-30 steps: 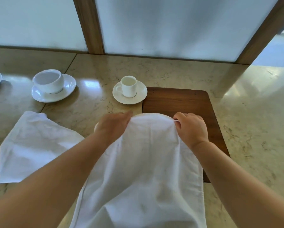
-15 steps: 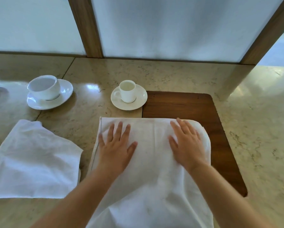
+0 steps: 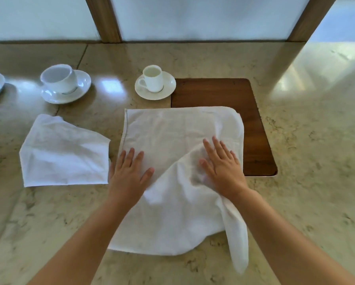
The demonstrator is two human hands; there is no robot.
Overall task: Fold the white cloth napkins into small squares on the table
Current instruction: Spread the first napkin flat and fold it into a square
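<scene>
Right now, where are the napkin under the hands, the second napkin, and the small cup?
napkin under the hands [image 3: 172,130], head view, flat far part of the cloth.
second napkin [image 3: 63,153], head view, middle of the crumpled cloth.
small cup [image 3: 153,79], head view, its outer wall.

A wide white ceramic cup [image 3: 58,78] sits on its white saucer [image 3: 66,93]; a small white espresso cup [image 3: 153,78] on another saucer [image 3: 155,92] touches a dark wooden inlaid board [image 3: 219,93].
</scene>
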